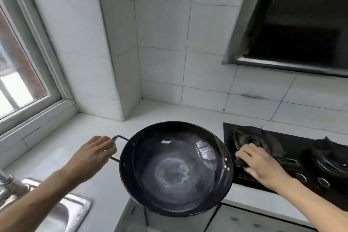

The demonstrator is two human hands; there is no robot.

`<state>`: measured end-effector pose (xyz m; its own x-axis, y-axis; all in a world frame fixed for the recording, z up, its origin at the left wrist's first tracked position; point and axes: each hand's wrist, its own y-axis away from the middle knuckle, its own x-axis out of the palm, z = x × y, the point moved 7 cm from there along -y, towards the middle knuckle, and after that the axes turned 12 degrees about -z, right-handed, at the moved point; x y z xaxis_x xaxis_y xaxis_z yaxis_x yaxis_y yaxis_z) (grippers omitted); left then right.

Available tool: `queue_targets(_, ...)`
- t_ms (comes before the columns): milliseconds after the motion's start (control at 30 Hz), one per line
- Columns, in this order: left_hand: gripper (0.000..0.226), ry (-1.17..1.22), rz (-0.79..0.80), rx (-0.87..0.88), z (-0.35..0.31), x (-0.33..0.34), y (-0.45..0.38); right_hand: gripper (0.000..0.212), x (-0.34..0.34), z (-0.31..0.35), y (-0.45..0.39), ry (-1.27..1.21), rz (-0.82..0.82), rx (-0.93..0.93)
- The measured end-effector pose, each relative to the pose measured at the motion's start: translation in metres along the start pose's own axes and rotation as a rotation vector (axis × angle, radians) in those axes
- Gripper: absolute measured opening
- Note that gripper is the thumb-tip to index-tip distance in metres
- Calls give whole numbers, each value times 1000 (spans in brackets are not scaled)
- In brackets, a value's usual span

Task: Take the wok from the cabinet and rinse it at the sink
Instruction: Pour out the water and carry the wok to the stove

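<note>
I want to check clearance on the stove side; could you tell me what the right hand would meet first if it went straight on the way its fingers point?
The right hand points up-left, gripping the wok handle. Straight on, it would probably meet the wok's rim first; depth is hard to judge.

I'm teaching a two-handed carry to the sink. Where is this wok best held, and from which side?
Grip the wok by its two loop handles, one from each side. The left hand already holds the left metal loop handle; the right hand holds the opposite one. The bowl is wide, round and smooth, so the opposed handles probably keep it level.
</note>
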<state>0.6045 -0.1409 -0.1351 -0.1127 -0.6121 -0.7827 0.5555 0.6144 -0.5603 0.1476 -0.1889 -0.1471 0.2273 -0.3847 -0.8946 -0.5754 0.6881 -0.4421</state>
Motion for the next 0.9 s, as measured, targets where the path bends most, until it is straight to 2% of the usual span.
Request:
queue_targets(333, 10, 10, 100, 54, -4, 71, -81, 72, 35, -79, -1, -14, 7, 96)
queue_targets(467, 26, 39, 147, 23, 6, 103, -100, 69, 55, -95, 1, -15, 23, 147)
queue_targets(567, 13, 61, 128, 72, 12, 129, -111, 67, 70, -104, -6, -14, 42, 186)
queue_targets(767, 19, 111, 119, 155, 30, 187, -134, 62, 91, -118, -20, 33, 110, 286)
queue_targets(900, 20, 161, 122, 151, 56, 233, -153, 59, 106, -117, -28, 66, 154, 365)
